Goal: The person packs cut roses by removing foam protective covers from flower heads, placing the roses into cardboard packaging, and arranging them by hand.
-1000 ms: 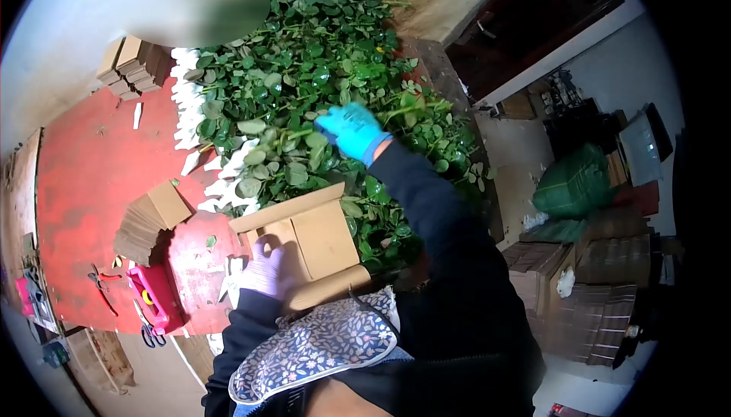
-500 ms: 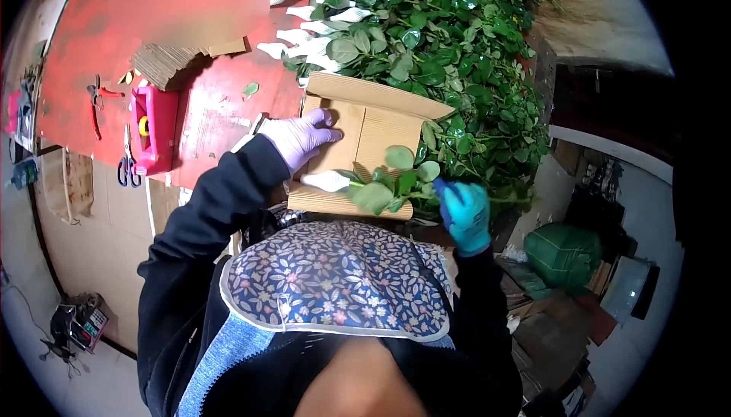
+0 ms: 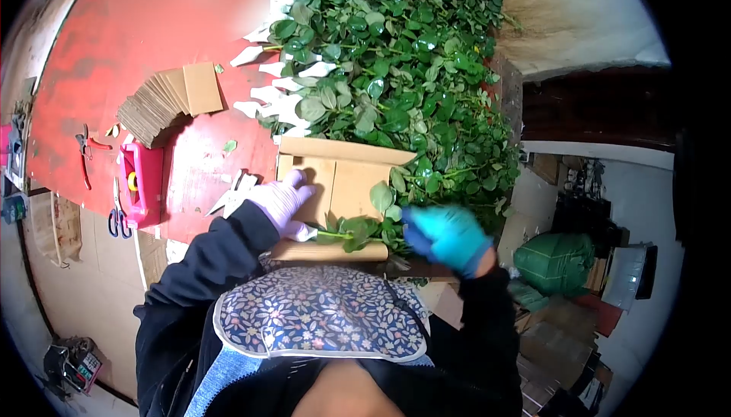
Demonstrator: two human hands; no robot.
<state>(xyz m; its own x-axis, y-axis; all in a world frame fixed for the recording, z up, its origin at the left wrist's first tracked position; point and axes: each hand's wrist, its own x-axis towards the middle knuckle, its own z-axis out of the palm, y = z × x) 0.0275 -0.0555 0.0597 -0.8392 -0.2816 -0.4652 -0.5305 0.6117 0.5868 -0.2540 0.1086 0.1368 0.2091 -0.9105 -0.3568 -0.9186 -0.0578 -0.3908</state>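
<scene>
A rose with its bud in a white sleeve [image 3: 303, 232] lies along the near side of an open cardboard wrapper [image 3: 354, 189]. My left hand [image 3: 278, 200], in a purple glove, rests at the wrapper's left end. Its fingers are apart over the cardboard, and the thumb side is close to the sleeved bud. Motion blurs my right hand [image 3: 449, 238], in a teal and blue glove. It is closed around the rose's stem, just right of the leaves [image 3: 358, 230]; the grip itself is partly hidden.
Beyond the wrapper lies a large pile of leafy roses [image 3: 411, 74] with white-sleeved heads. On the red table [image 3: 198, 21] are a fanned stack of cardboard pieces [image 3: 164, 101], a pink tape dispenser [image 3: 142, 185], scissors [image 3: 117, 215], red-handled pliers [image 3: 86, 154] and a white-handled tool [image 3: 234, 192].
My right hand has lowered the rose to the wrapper's near side, its bud now beside my left hand. The camera view has shifted, so the table appears lower and further left.
</scene>
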